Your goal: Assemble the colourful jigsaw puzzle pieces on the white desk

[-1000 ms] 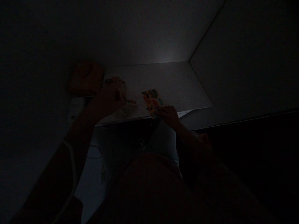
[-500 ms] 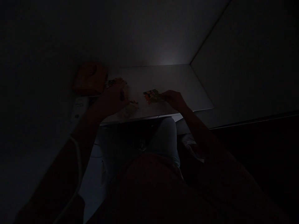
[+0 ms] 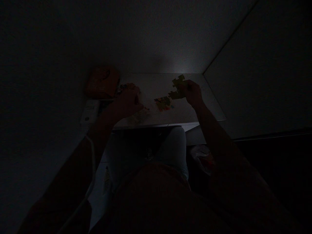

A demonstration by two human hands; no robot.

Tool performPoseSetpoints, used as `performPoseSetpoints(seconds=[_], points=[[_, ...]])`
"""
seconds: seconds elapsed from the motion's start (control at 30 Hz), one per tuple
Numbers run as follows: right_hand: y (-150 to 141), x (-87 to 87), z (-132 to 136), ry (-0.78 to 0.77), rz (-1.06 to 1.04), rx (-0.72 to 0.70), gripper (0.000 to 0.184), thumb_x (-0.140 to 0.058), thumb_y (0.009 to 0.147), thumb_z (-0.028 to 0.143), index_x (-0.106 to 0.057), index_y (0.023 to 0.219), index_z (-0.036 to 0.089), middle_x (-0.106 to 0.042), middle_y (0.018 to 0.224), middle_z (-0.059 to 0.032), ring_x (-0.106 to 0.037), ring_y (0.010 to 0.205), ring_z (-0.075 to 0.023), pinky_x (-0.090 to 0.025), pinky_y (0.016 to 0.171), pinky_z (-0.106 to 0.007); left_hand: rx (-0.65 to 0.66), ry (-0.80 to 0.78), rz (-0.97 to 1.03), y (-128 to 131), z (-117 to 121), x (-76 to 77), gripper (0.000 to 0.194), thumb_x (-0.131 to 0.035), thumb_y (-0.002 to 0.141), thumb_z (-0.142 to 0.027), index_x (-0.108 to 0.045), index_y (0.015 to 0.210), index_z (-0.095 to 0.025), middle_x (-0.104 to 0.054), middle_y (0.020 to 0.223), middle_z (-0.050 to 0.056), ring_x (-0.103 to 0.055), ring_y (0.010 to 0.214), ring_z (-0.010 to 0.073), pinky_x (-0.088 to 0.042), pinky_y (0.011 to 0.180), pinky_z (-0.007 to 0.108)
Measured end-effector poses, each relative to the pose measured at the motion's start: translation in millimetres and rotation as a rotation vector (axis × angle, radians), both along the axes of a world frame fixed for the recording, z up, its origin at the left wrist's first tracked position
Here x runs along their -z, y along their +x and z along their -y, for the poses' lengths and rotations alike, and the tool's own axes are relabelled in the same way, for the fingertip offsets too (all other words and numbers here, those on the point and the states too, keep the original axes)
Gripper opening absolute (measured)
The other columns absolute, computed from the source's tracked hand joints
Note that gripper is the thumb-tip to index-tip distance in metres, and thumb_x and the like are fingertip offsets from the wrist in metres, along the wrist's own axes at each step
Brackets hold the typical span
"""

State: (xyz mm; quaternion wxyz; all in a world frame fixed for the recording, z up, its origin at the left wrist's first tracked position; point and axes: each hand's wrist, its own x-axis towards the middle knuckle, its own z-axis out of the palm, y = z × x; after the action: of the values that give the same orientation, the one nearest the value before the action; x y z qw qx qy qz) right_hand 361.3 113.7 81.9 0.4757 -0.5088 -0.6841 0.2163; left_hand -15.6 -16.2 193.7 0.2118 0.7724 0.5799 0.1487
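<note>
Above the right part of the white desk, my right hand [image 3: 193, 93] pinches a joined section of green jigsaw puzzle [image 3: 175, 95], its knobbed edges showing. Lower and to the left lies a small multicoloured patch of joined puzzle pieces [image 3: 162, 104], apart from the green section. My left hand [image 3: 127, 104] is closed over loose puzzle pieces [image 3: 130, 86], thumb and fingers curled together. Darkness hides whether anything is between those fingers.
An orange bag or pouch [image 3: 102, 83] stands at the desk's [image 3: 149, 81] left end, with a white box-like object [image 3: 90, 111] in front of it. Walls bound the back and right. Below on the right lies a clear plastic bag [image 3: 201, 157].
My right hand has lifted the green section away from the multicoloured patch, up and to the right. My left hand stays over the loose pieces. The whole view has shifted slightly.
</note>
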Motion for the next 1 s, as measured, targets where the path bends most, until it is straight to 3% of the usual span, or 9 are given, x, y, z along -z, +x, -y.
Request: performPoseSetpoints(seconds=[0.23,0.3,0.43,0.57,0.67,0.73,0.8,0.9,1.0], points=[[-82.9,-27.8,38.3,0.059,-0.065,-0.119,0.066,-0.059,0.116,0.090,-0.076,0.132,0.029,-0.083,0.121,-0.0087,-0.081,0.115,-0.0299,-0.071,0.101,-0.049,0.002,-0.012,0.074,-5.3,-5.7,2.5,0.021,-0.077,0.095,-0.029,-0.063,0.109,-0.022,-0.073,0.095,0.004,-0.067,0.085,0.0215,-0.045,0.078,0.035],[-115.4,-23.2,53.6,0.068,-0.066,-0.131,0.062,-0.047,0.123,0.082,-0.073,0.141,0.029,-0.084,0.133,-0.0115,-0.080,0.125,-0.0317,-0.071,0.108,-0.053,-0.032,-0.023,0.102,-7.2,-4.7,2.0,0.022,-0.078,0.095,-0.028,-0.063,0.108,-0.022,-0.073,0.096,0.003,-0.067,0.086,0.0213,-0.045,0.077,0.035],[-153.7,-4.3,76.4,0.021,0.096,-0.232,0.051,-0.043,0.127,0.068,-0.072,0.141,0.028,-0.085,0.137,-0.0128,-0.080,0.120,-0.0312,-0.070,0.110,-0.052,-0.149,-0.010,0.085,-11.4,1.3,-1.8,0.019,-0.079,0.098,-0.024,-0.061,0.102,-0.022,-0.070,0.093,0.005,-0.068,0.090,0.0249,-0.047,0.082,0.037],[-157.2,-0.2,80.0,0.057,0.332,-0.314,0.039,-0.047,0.129,0.049,-0.076,0.139,0.025,-0.085,0.136,-0.0160,-0.079,0.119,-0.0322,-0.065,0.110,-0.049,-0.146,0.009,0.097,-14.1,4.7,-3.8,0.016,-0.081,0.096,-0.025,-0.068,0.103,-0.021,-0.069,0.091,0.005,-0.069,0.091,0.0262,-0.050,0.086,0.038],[-161.2,-12.3,74.8,0.106,0.597,-0.386,0.036,-0.052,0.128,0.039,-0.082,0.139,0.023,-0.086,0.137,-0.0188,-0.077,0.127,-0.0375,-0.061,0.114,-0.054,-0.130,-0.011,0.116,-13.3,4.2,-2.9,0.017,-0.081,0.095,-0.027,-0.070,0.106,-0.021,-0.071,0.092,0.004,-0.069,0.088,0.0247,-0.049,0.083,0.037],[-165.7,-24.0,70.1,0.129,0.705,-0.423,0.038,-0.059,0.127,0.039,-0.082,0.153,0.024,-0.087,0.142,-0.0191,-0.074,0.133,-0.0416,-0.060,0.116,-0.058,-0.124,-0.005,0.137,-12.5,3.7,-2.2,0.019,-0.081,0.097,-0.030,-0.070,0.110,-0.020,-0.072,0.094,0.004,-0.069,0.088,0.0239,-0.048,0.082,0.037],[-164.9,-35.2,64.3,0.157,0.719,-0.453,0.047,-0.065,0.126,0.043,-0.075,0.169,0.027,-0.086,0.148,-0.0177,-0.073,0.138,-0.0438,-0.058,0.120,-0.061,-0.110,0.002,0.156,-12.5,3.6,-2.0,0.020,-0.080,0.099,-0.032,-0.070,0.112,-0.020,-0.073,0.098,0.005,-0.069,0.090,0.0235,-0.049,0.082,0.037],[-141.9,-42.0,52.8,0.219,0.612,-0.427,0.046,-0.060,0.128,0.049,-0.078,0.165,0.030,-0.084,0.150,-0.0148,-0.074,0.140,-0.0403,-0.056,0.125,-0.060,-0.125,-0.004,0.130,-15.1,3.9,-2.4,0.017,-0.080,0.097,-0.028,-0.068,0.107,-0.021,-0.071,0.095,0.005,-0.069,0.089,0.0239,-0.048,0.082,0.038],[-94.5,-25.1,40.0,0.210,0.458,-0.306,0.050,-0.047,0.130,0.054,-0.084,0.151,0.027,-0.085,0.146,-0.0159,-0.080,0.129,-0.0345,-0.063,0.120,-0.056,-0.142,-0.002,0.121,-18.7,4.2,-2.0,0.017,-0.081,0.095,-0.024,-0.065,0.099,-0.022,-0.067,0.089,0.004,-0.067,0.087,0.0245,-0.048,0.083,0.039]])
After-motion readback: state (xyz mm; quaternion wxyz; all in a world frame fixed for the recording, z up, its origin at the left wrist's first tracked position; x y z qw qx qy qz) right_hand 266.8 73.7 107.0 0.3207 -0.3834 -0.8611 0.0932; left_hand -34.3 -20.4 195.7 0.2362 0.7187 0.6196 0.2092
